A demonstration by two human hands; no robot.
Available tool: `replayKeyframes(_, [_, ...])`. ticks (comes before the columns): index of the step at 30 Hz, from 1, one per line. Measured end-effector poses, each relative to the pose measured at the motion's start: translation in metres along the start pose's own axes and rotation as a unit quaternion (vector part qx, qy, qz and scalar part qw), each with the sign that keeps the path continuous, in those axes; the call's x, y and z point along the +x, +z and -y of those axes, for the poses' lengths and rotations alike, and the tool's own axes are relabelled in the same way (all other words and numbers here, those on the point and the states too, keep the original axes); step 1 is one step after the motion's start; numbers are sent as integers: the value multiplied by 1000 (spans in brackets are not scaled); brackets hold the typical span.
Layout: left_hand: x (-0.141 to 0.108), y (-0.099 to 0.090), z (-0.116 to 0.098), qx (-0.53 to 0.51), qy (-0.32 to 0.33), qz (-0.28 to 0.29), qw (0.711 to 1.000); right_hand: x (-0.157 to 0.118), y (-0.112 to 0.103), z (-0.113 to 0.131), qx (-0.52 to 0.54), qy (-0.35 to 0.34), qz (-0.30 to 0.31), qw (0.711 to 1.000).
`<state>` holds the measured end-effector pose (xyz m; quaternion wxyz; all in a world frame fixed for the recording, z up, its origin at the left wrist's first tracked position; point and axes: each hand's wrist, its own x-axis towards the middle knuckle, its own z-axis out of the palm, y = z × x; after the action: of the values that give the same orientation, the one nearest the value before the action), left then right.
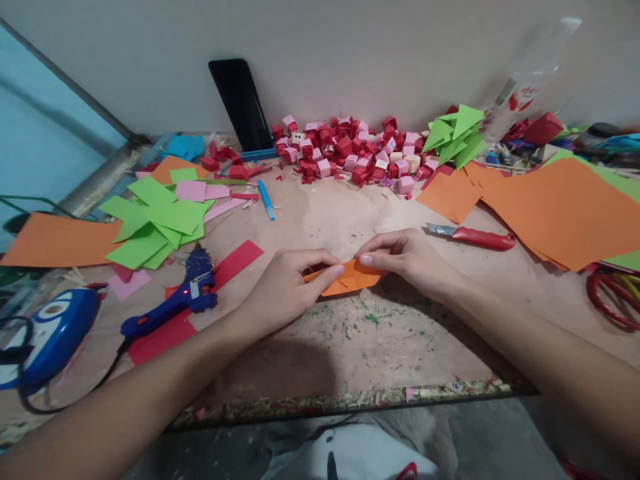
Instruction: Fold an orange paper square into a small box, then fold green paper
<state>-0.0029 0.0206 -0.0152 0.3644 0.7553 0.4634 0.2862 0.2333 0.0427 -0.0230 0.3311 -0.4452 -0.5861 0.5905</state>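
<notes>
Between both hands, just over the wooden table, is a piece of orange paper (353,281) with fold lines showing on it. My left hand (293,280) pinches its left end between thumb and fingers. At the upper right edge, my right hand (407,259) pinches the same paper, thumb in front. Parts of the paper are hidden behind the fingers. A red-handled utility knife (483,238) lies to the right of my right hand, its blade pointing left. Left of my left hand lies a blue glue gun (175,300) with a small red light lit.
Small red and pink paper cubes (350,150) are heaped against the wall. A dark phone (241,103) leans beside them. Green paper pieces (155,220) lie left, large orange sheets (560,207) right. A clear bottle (530,83), red-handled scissors (607,300) and a blue pen (267,200) are also there.
</notes>
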Motion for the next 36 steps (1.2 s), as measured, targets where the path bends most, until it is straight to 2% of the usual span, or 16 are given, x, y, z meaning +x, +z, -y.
replayKeyframes(6, [0, -1, -1, -52, -24, -65, 996, -4, 6, -3, 112, 18, 80, 990])
replayKeyframes(10, [-1, 2, 3, -75, -28, -72, 994, -4, 7, -5, 136, 32, 89, 986])
replayKeyframes(13, [-3, 5, 5, -52, -20, -87, 995, -3, 7, -4, 147, 42, 83, 985])
replayKeyframes(15, [-4, 6, 6, -3, 24, -98, 995, -2, 7, -4, 149, 47, 79, 984])
replayKeyframes(19, [-5, 4, 8, 99, 160, -57, 980, -1, 8, -6, 149, 43, 62, 986])
replayKeyframes(21, [-4, 4, 8, 116, 170, -50, 977, -2, 8, -6, 140, 39, 55, 988])
replayKeyframes(25, [-3, 4, 6, 101, 90, -54, 989, -4, 10, -3, 104, 25, 60, 993])
replayKeyframes(30, [-4, 4, 2, 2, -7, -67, 998, -6, 13, 2, 104, 19, 87, 991])
replayKeyframes(36, [0, 3, 3, -125, -58, -63, 988, -5, 15, 0, 111, 30, 33, 993])
